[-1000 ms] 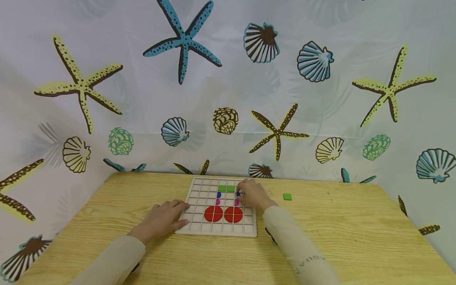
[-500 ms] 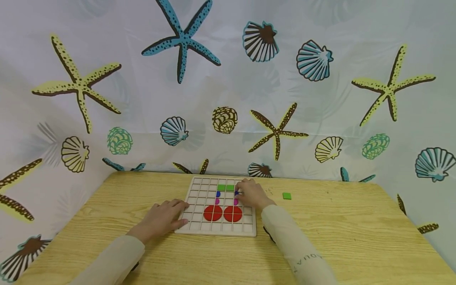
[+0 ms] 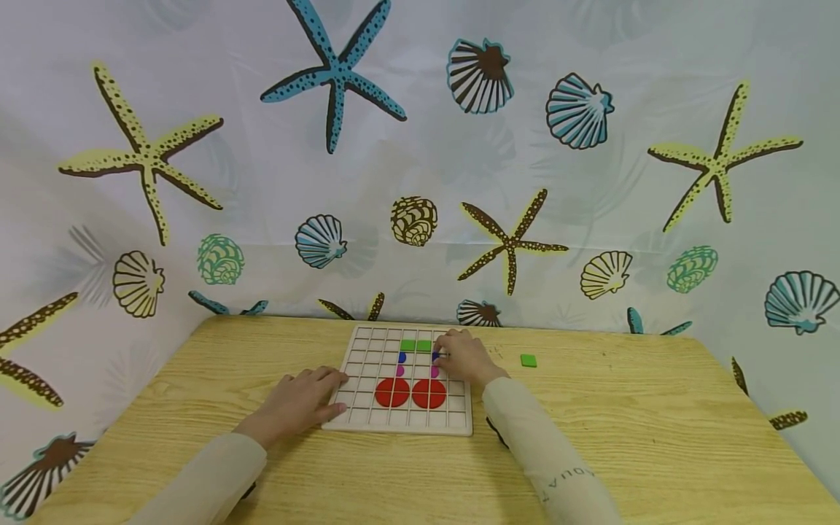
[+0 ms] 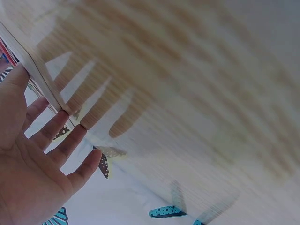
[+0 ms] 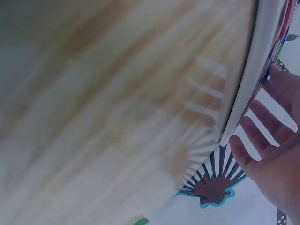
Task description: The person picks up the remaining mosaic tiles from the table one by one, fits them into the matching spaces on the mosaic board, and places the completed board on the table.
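A white grid board (image 3: 357, 419) lies on the table with coloured flat pieces on it. My left hand (image 3: 302, 401) rests at its left edge, fingers spread, also plain in the left wrist view (image 4: 37, 159). My right hand (image 3: 464, 357) reaches over the board's right side. Its thumb and index finger pinch a dark blue half-circle piece (image 3: 435, 356), partly hidden by the fingers. In the right wrist view a sliver of blue shows at the fingertips of the right hand (image 5: 274, 140). Just below that piece sits a magenta half-circle (image 3: 434, 372).
Two red circles (image 3: 391, 392) sit low on the board. Two green pieces (image 3: 416, 345) are near its top, with a blue half-circle (image 3: 402, 358) and a magenta one (image 3: 400, 371) below. A loose green square (image 3: 528, 360) lies on the table at right. Patterned cloth (image 3: 367, 175) hangs behind.
Both hands stay nearly in place, the right one still at the blue half-circle. Only a slight shift of the whole view is visible.
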